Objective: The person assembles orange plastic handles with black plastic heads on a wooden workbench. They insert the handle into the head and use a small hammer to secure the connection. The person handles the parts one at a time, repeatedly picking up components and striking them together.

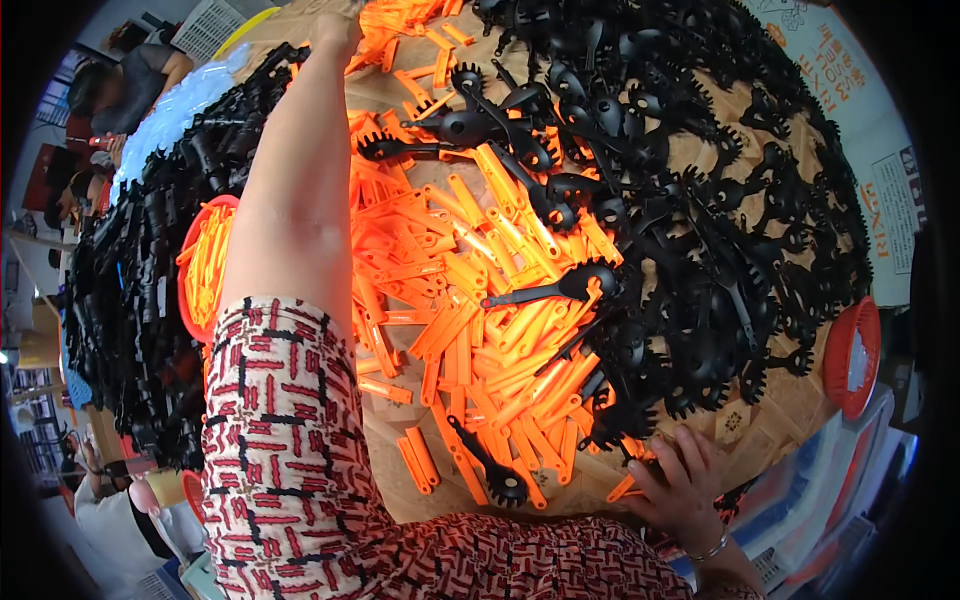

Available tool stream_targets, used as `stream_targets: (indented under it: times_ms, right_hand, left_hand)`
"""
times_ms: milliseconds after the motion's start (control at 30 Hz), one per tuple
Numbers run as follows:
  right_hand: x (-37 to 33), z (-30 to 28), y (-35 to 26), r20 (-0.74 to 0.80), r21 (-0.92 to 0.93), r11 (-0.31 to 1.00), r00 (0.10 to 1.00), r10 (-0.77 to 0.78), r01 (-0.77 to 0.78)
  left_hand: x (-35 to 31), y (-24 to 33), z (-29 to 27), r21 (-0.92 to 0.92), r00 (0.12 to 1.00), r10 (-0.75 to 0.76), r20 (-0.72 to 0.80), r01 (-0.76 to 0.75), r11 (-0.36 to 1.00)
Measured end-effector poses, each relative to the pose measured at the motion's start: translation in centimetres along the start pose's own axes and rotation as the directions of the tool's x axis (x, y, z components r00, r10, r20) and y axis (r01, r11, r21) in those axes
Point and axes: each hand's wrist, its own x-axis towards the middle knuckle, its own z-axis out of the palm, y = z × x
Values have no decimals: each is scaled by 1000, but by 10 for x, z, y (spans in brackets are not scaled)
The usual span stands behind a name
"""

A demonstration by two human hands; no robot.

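Here, dark parts are lying heaped at far left, beside a red basin that is holding orange strips. The left hand is resting at the top edge, near orange handles; its finger state cannot be determined. Centrally, orange handles are lying piled on the wood-patterned surface, their long axes pointing in mixed directions, many slanting from lower left to upper right. A black slotted server head is lying on them nearly horizontally, its stem pointing left. Another server head is pointing its toothed end toward the lower right. The right hand is showing open, spread fingers beside a diagonal orange handle. A second red basin is standing at far right.
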Motion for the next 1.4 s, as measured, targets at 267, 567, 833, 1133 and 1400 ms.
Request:
stream_targets:
  times_ms: [267, 567, 833, 1133, 1400]
  right_hand:
    - [1, -5, -1, -26, 5, 1000, 1000, 11, -11]
    - [3, -9, -10, -157, 53, 999, 988, 8, 0]
    - [-1, -3, -11, -238, 9, 1000, 971, -8, 10]
    - [-1, 5, -11, -306, -37, 999, 952, -17, 6]
    - [-1, 11, -4, -323, -37, 999, 946, -37, 27]
  left_hand:
    - [-114, -10, 22, 570, 921, 363, 140, -375, 731]
    - [-338, 33, -58, 31, 794, 427, 433, -487, 873]
    - [-383, 82, -115, 10, 468, 671, 575, -824, 566]
    - [-350, 53, -132, 372, 895, 402, 192, -446, 814]
    - [-365, 66, -75, 439, 903, 292, 317, -412, 799]
